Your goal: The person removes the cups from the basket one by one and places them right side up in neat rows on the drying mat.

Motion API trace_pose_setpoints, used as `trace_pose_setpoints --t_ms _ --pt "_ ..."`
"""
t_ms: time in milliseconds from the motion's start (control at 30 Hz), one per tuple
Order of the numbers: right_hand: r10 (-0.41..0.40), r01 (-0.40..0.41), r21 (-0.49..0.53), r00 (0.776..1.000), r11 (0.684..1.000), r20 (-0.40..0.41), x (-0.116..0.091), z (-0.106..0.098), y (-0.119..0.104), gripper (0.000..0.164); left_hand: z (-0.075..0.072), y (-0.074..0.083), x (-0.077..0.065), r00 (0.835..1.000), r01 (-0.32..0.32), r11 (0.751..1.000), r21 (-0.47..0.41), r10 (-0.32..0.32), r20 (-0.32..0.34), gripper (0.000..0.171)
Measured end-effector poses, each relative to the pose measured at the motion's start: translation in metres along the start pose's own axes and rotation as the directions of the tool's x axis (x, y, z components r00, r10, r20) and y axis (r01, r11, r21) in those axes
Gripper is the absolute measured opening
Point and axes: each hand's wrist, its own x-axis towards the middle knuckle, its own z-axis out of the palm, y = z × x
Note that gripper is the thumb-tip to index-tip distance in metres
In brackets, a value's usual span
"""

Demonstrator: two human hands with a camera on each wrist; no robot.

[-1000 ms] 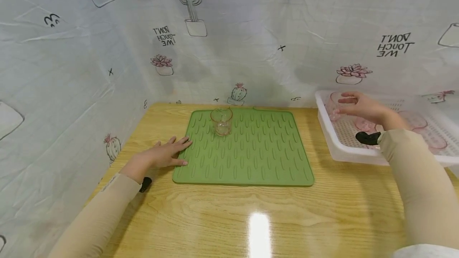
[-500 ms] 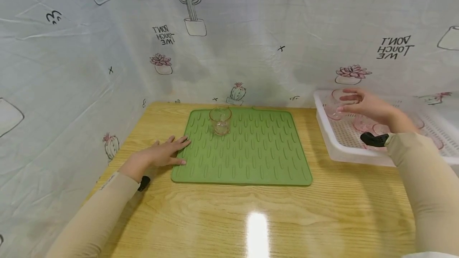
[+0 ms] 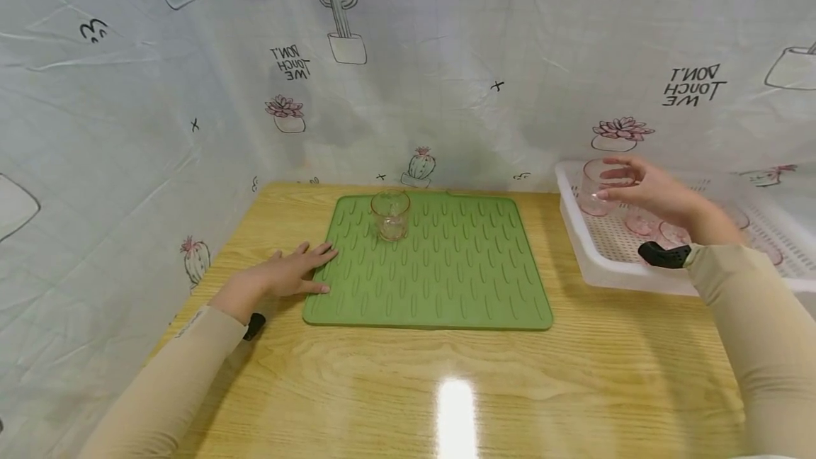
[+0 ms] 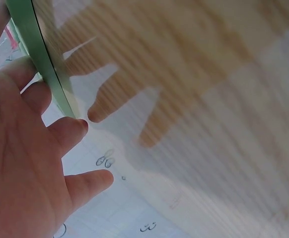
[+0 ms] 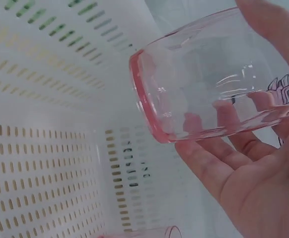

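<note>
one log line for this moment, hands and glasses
right hand: holds pink-tinted glass at white basket; left hand: touches left edge of green mat; upright glass: on mat; other glasses: inside basket

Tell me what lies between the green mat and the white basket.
Only a bare strip of wooden tabletop; the head view shows it between the green mat and the white basket.

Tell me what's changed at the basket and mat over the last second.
The right grip and the pink glass it holds have shifted slightly upward in the head view, and the right forearm has swung slightly rightward. Nothing was visibly let go. Unchanged: the left grip at the left edge of the green mat, the tumbler standing on that mat, and the white basket.
</note>
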Motion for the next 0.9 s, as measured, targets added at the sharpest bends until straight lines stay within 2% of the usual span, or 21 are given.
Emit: trace_pose_setpoints --t_ms 133,533,900 --pt "-0.006 0.007 0.011 1.000 1.000 -0.018 -0.001 0.005 0.001 0.079 -0.001 0.001 -0.001 1.000 -0.007 1.000 0.000 0.007 0.003 0.088" --pt "-0.084 0.095 0.123 0.992 0.988 -0.097 -0.003 0.017 -0.006 0.059 -0.001 0.000 0.000 1.000 -0.008 1.000 0.000 0.008 0.002 0.087" --pt "-0.190 0.213 0.233 0.975 0.949 -0.116 -0.007 0.023 -0.014 0.050 -0.003 0.001 0.000 1.000 -0.003 1.000 0.012 0.003 0.009 0.087"
